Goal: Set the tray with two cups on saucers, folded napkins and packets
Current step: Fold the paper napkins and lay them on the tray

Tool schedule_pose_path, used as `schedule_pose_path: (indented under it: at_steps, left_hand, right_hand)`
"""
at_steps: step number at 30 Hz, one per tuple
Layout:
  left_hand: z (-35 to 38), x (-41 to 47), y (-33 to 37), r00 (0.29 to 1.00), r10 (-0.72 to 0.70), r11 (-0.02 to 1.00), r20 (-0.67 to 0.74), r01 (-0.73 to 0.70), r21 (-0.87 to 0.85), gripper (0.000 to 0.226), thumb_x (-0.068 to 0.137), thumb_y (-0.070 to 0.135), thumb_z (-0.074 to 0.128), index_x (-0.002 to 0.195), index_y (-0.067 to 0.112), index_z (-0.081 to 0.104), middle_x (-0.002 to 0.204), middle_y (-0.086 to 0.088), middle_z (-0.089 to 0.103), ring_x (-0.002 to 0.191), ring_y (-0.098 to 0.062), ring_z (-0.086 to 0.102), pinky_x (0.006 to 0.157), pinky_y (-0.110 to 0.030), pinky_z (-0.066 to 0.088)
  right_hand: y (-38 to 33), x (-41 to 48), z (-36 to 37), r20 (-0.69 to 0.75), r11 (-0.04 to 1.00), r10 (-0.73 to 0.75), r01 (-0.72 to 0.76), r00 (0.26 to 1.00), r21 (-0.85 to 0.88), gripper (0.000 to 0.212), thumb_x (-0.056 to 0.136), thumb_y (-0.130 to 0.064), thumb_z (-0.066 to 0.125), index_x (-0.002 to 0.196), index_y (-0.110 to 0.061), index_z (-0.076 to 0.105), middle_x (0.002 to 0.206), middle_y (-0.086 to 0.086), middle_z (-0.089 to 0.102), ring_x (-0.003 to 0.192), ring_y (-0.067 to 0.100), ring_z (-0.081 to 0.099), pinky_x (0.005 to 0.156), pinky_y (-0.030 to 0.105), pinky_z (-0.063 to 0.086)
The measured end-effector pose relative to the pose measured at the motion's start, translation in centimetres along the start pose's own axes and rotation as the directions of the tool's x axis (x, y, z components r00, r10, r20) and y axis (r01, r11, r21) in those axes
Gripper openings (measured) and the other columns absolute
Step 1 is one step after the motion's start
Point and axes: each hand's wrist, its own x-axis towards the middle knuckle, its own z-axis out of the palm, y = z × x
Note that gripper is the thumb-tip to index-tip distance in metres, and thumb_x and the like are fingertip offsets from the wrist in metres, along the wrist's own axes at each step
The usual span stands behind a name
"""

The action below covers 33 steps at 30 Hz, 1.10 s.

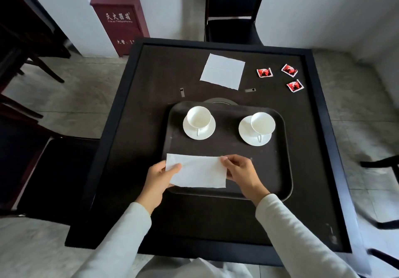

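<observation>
A dark tray (278, 165) lies on the dark square table (151, 79). Two white cups stand on white saucers at the tray's far side: the left cup (198, 117) on the left saucer (208, 132), the right cup (262, 123) on the right saucer (245, 130). Over the tray's near left part I hold a white napkin (198, 172) folded into a rectangle. My left hand (158, 180) pinches its left end, my right hand (240, 171) pinches its right end. A second napkin (222, 71) lies unfolded at the table's far side. Three red packets (264, 72) (289, 70) (295, 85) lie at the far right.
A dark chair (232, 8) stands behind the table, another chair seat (60, 170) at the left, and a chair's dark frame (380, 163) at the right. A dark red cabinet (121, 21) stands against the wall at the far left. Two small slots (182, 92) mark the tabletop.
</observation>
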Motion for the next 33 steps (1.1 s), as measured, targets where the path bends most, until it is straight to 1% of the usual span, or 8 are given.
schedule_pose_path:
  at_steps: [5,9,14,16,19,24,30,33]
  left_hand:
    - [0.9,2.4,-0.8,0.997,-0.072,0.996,-0.032,0.070,-0.061,0.012,0.094,0.009,0.072,0.105,0.005,0.074,0.103,-0.013,0.079,0.095,-0.024,0.076,0.072,-0.032,0.061]
    - [1.4,4.0,-1.6,0.993,-0.114,0.990,-0.032,0.110,-0.091,0.013,0.094,0.006,0.070,0.106,0.004,0.074,0.104,-0.013,0.079,0.096,-0.025,0.076,0.074,-0.033,0.060]
    - [1.4,5.1,-2.4,0.991,-0.123,0.991,-0.054,0.120,-0.053,0.016,0.092,0.000,0.067,0.101,0.010,0.075,0.101,-0.010,0.079,0.095,-0.024,0.075,0.074,-0.032,0.059]
    - [1.3,5.4,-2.5,0.991,-0.111,0.994,-0.069,0.110,-0.023,0.019,0.091,-0.001,0.067,0.095,0.015,0.075,0.097,-0.007,0.079,0.092,-0.022,0.075,0.074,-0.032,0.060]
    - [1.1,5.6,-2.4,0.991,-0.092,0.996,-0.094,0.093,0.007,0.026,0.091,0.000,0.067,0.091,0.025,0.072,0.091,0.001,0.079,0.089,-0.016,0.074,0.070,-0.028,0.060]
    - [0.5,5.8,-2.5,0.993,-0.072,0.993,-0.089,0.079,0.082,0.024,0.091,0.004,0.068,0.099,0.027,0.069,0.102,-0.003,0.078,0.097,-0.020,0.073,0.080,-0.035,0.061]
    - [-0.4,5.8,-2.5,0.993,-0.094,0.981,-0.070,0.104,0.163,0.028,0.092,0.009,0.069,0.119,0.015,0.068,0.105,-0.006,0.075,0.098,-0.023,0.073,0.079,-0.034,0.061]
    - [-0.9,5.7,-2.3,0.992,-0.098,0.973,-0.080,0.112,0.203,0.031,0.093,0.010,0.070,0.122,0.015,0.065,0.106,-0.009,0.074,0.092,-0.025,0.075,0.079,-0.034,0.062]
  right_hand:
    - [1.9,2.3,0.6,-0.048,0.993,0.115,-0.113,0.992,0.042,0.018,0.097,-0.029,0.068,0.094,-0.011,0.072,0.092,0.007,0.074,0.085,0.018,0.072,0.078,0.039,0.063]
    - [2.4,3.5,0.9,-0.003,0.986,0.161,-0.160,0.987,0.046,0.013,0.093,-0.013,0.072,0.105,-0.011,0.070,0.102,0.010,0.076,0.093,0.022,0.075,0.079,0.036,0.063]
    - [3.3,4.6,1.3,-0.051,0.984,0.179,-0.180,0.983,-0.016,0.023,0.087,0.003,0.073,0.103,-0.014,0.070,0.104,0.013,0.075,0.098,0.027,0.074,0.086,0.043,0.062]
    - [3.8,5.2,1.4,-0.079,0.981,0.177,-0.182,0.981,-0.068,0.027,0.086,0.002,0.074,0.101,-0.020,0.069,0.102,0.010,0.076,0.097,0.026,0.074,0.086,0.045,0.062]
    - [4.6,5.8,1.3,-0.084,0.974,0.187,-0.196,0.979,-0.114,0.031,0.085,-0.002,0.076,0.112,-0.015,0.069,0.103,0.009,0.076,0.097,0.026,0.074,0.086,0.046,0.062]
    - [5.2,6.2,1.0,-0.085,0.971,0.166,-0.178,0.982,-0.158,0.035,0.084,-0.006,0.077,0.116,-0.017,0.067,0.102,0.008,0.076,0.096,0.025,0.074,0.086,0.045,0.062]
    - [5.0,6.4,0.5,-0.080,0.972,0.171,-0.181,0.982,-0.148,0.030,0.085,-0.006,0.076,0.109,-0.021,0.068,0.102,0.008,0.076,0.094,0.024,0.075,0.085,0.043,0.063]
    - [4.9,6.5,0.5,-0.065,0.969,0.179,-0.187,0.982,-0.160,0.034,0.086,-0.010,0.076,0.117,-0.018,0.066,0.106,0.010,0.075,0.096,0.024,0.074,0.084,0.041,0.063]
